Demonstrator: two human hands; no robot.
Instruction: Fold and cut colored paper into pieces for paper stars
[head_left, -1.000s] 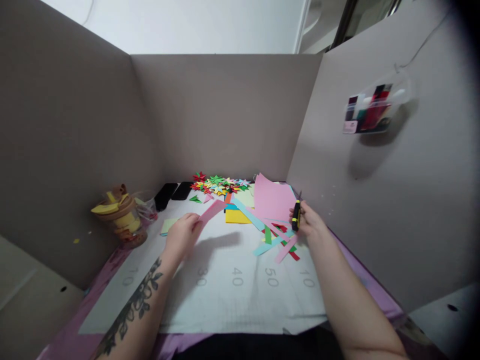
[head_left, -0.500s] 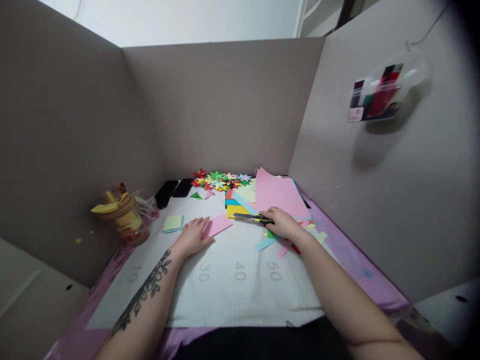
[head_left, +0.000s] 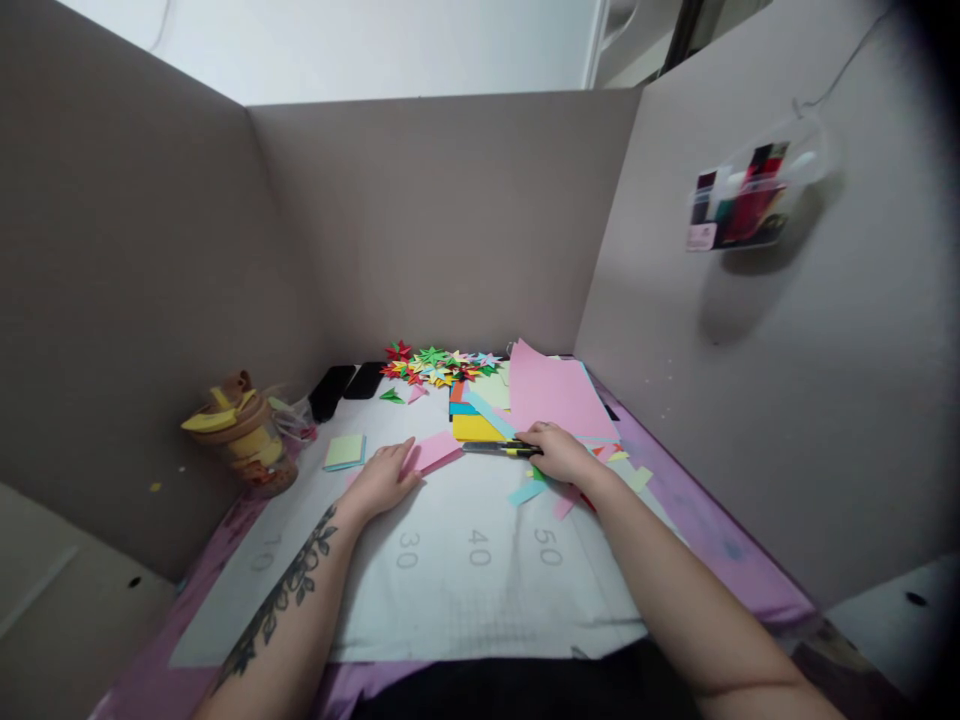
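Observation:
My left hand [head_left: 382, 478] lies flat on the white cutting mat [head_left: 450, 580], its fingers pinning down one end of a pink paper piece [head_left: 437, 451]. My right hand [head_left: 559, 455] grips a black and yellow knife [head_left: 499, 449], its blade pointing left toward the pink piece. Under and beside my right hand lie loose paper strips [head_left: 529, 491] in pink, blue, green and red.
A large pink sheet [head_left: 555, 395] and a stack of coloured paper [head_left: 474, 425] sit behind my right hand. Folded paper stars [head_left: 439, 364] are piled at the back. A sticky-note pad [head_left: 346, 450], two dark phones [head_left: 349, 384] and a yellow-lidded jar [head_left: 240, 440] stand left. Cardboard walls enclose the desk.
My left hand lowered the lifted pink piece flat onto the mat. My right hand swung the knife from upright at the right to lying across the mat, pointing left at the pink piece.

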